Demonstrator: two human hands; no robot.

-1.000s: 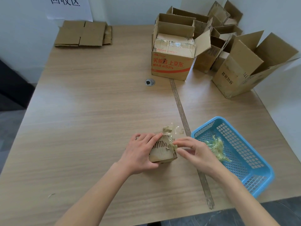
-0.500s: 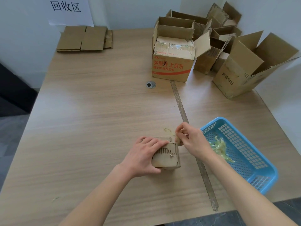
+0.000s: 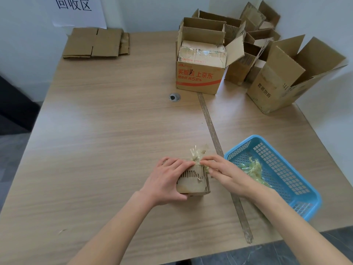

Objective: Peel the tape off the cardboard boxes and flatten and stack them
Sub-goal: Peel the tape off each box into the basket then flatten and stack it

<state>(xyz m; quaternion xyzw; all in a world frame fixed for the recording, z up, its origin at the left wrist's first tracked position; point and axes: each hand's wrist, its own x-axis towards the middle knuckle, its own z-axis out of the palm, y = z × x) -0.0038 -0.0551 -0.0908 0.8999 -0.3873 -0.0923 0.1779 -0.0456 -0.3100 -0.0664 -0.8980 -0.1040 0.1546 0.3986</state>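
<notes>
A small torn cardboard box stands on the wooden table near its front edge. My left hand grips the box from the left, fingers over its top and thumb at its base. My right hand pinches a crumpled strip of clear tape at the box's top right corner. The tape sticks up behind the box. Which part of the tape still clings to the box is hidden by my fingers.
A blue plastic basket with crumpled tape sits just right of my hands. Several open boxes, one with red print, crowd the far right. Flattened cardboard lies at the far left corner. A cable hole sits mid-table.
My right hand pulled the tape up behind the box, then came back down onto the box's top right corner. My left hand kept its grip on the box.
</notes>
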